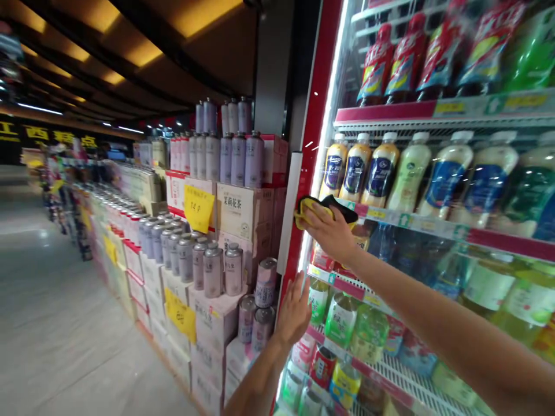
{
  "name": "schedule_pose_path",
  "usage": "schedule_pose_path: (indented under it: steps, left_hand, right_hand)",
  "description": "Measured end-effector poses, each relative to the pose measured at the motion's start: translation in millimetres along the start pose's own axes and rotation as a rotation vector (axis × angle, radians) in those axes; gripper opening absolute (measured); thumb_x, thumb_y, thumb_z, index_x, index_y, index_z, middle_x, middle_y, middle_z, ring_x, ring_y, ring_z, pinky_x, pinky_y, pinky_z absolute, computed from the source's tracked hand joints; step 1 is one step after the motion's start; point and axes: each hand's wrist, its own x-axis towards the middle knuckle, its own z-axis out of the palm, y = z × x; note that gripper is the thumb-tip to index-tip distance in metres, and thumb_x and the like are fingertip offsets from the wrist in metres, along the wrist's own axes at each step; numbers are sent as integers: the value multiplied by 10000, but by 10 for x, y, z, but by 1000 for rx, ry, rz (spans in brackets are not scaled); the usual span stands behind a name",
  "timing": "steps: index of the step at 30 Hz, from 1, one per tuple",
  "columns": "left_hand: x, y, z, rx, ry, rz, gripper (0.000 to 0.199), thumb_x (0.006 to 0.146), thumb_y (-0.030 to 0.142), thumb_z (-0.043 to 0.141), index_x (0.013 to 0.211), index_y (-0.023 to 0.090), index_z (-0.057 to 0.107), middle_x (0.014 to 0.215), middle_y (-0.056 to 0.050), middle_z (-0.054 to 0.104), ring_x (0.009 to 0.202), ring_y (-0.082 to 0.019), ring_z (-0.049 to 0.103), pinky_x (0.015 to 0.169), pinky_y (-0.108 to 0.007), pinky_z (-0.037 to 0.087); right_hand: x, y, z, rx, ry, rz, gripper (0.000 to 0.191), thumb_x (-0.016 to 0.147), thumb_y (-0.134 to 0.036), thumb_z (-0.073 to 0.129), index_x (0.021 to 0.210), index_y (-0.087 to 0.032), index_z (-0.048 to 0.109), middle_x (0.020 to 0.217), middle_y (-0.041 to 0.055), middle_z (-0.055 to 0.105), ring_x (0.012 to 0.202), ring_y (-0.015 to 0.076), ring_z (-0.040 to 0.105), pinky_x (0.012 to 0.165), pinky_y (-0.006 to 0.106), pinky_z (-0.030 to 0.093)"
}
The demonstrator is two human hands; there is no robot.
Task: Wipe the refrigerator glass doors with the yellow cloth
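Under the fingers of my right hand point(332, 234) is a yellow and black cleaning cloth point(347, 209), pressed to the glass door of a lit drinks fridge near its left edge. The door's red frame point(309, 138) carries a long pale handle point(289, 214), just left of the cloth. Lower down, my left hand point(295, 312) has its fingers stretched out by the frame, with nothing in it; whether it touches the door I cannot tell. Behind the glass stand bottles with dark blue labels point(356, 167) and green-labelled bottles point(341, 319) on shelves.
Stacked drink cartons point(236, 214) topped with lilac cans point(254, 159) stand close to the left of the fridge. More cans point(212, 268) line lower boxes bearing yellow price signs point(180, 315). A pale floor aisle point(78, 329) runs along the far left.
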Motion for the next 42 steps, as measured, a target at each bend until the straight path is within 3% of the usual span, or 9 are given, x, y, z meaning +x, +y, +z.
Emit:
schedule_pose_path:
  steps: [5,8,13,17,20,23,30,36,42]
  left_hand:
    - [80,98,-283,-60,-130,-41,746,923,127,424,1630,151,188,1719,-136,164,1585,-240,188,1256,-451,319]
    - [115,98,-450,-77,-203,-28,751,902,122,441,1620,179,227,1721,-123,172,1581,-245,202,1253,-472,320]
    - [312,128,-704,-83,-221,-39,730,918,135,436,1612,163,214,1724,-147,150,1581,-256,206,1244,-479,326]
    - [457,110,-741,-91,-214,8,730,926,136,436,1613,149,191,1721,-175,152,1587,-265,183,1248,-493,312]
    - [487,25,-742,-117,-218,56,729,934,144,443,1615,190,187,1726,-169,126,1586,-279,184,1234,-522,330]
    - [532,-64,-830,-141,-251,119,703,945,147,443,1608,211,221,1731,-155,111,1582,-283,206,1235,-527,328]
    - [747,-43,-1009,-122,-235,291,732,921,112,470,1611,214,246,1723,-137,176,1583,-286,198,1237,-512,341]
    - [780,136,-948,-82,-89,292,776,893,43,450,1618,215,235,1713,-159,197,1580,-320,191,1231,-564,339]
    - [1113,614,-1030,-121,65,383,909,907,51,438,1647,254,-47,1731,-128,130,1592,-290,132,1254,-544,313]
  right_hand:
    - [-426,-124,-13,110,-56,-131,462,962,-169,525,1407,-264,605,1515,58,572,1445,291,438,1206,548,306]
    - [-634,113,-201,132,-78,-188,497,948,-168,541,1422,-310,591,1515,15,576,1444,259,442,1219,502,309]
    - [-425,630,-736,53,-58,141,578,978,-149,463,1523,-343,468,1625,17,440,1529,280,322,1243,583,229]
    - [-641,139,-618,20,-44,256,577,962,-192,510,1533,-265,469,1646,80,399,1565,313,230,1259,607,140]
    - [-1034,-329,-360,0,-74,114,475,971,-185,488,1431,-251,586,1593,32,488,1549,258,270,1289,539,95]
    - [-1246,-377,-369,4,-85,8,389,999,-188,470,1312,-310,667,1524,-46,568,1512,188,338,1304,475,79]
    - [-1144,-148,-733,-98,-62,575,472,1030,-258,488,1489,-365,516,1597,-4,478,1550,231,272,1278,536,41]
    - [-1781,-431,-764,-56,-176,371,475,1020,-198,474,1430,-421,561,1537,-66,552,1446,173,452,1253,459,219]
    - [-1810,46,-1035,-128,-97,736,547,962,-193,559,1458,-422,546,1572,10,514,1496,272,387,1240,546,201]
